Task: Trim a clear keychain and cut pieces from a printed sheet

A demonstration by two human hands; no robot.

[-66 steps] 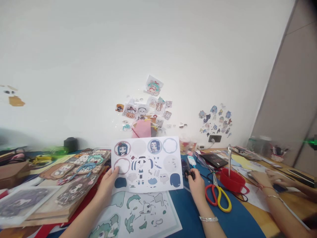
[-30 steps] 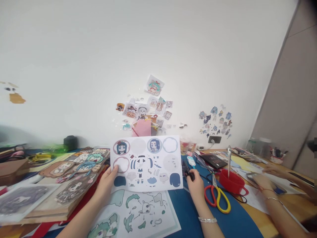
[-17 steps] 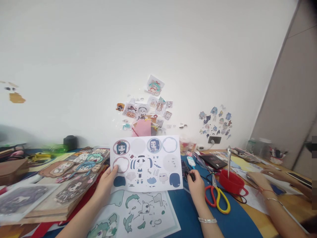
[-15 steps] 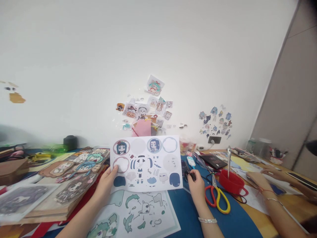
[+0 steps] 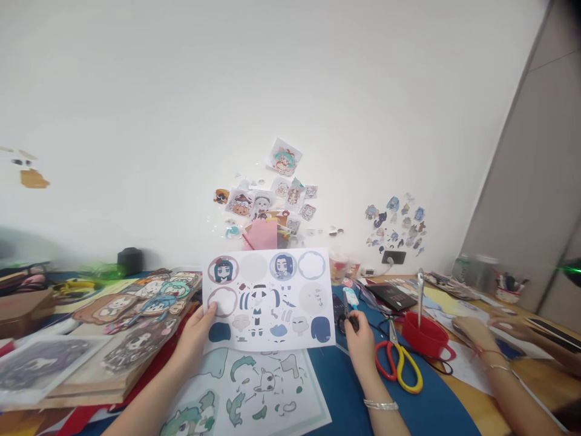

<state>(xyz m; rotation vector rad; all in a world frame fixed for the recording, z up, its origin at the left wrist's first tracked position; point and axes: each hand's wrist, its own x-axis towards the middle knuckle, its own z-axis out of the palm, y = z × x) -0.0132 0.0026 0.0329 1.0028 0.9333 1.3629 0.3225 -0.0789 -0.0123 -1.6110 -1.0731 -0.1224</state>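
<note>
Left hand (image 5: 196, 334) pinches the sticker sheet's (image 5: 269, 300) left edge; right hand's (image 5: 359, 339) grip seemingly closes on small black scissors (image 5: 345, 315).

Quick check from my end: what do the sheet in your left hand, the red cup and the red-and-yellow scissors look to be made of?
Sheet: printed paper, probably sticker stock; it stands flat though the left hand grips only one edge. Finish unclear.
Red cup: seemingly plastic, smooth, uniformly coloured wall; ceramic not excluded.
Red-and-yellow scissors: grey metal-looking blades, glossy, likely plastic handle loops.
</note>
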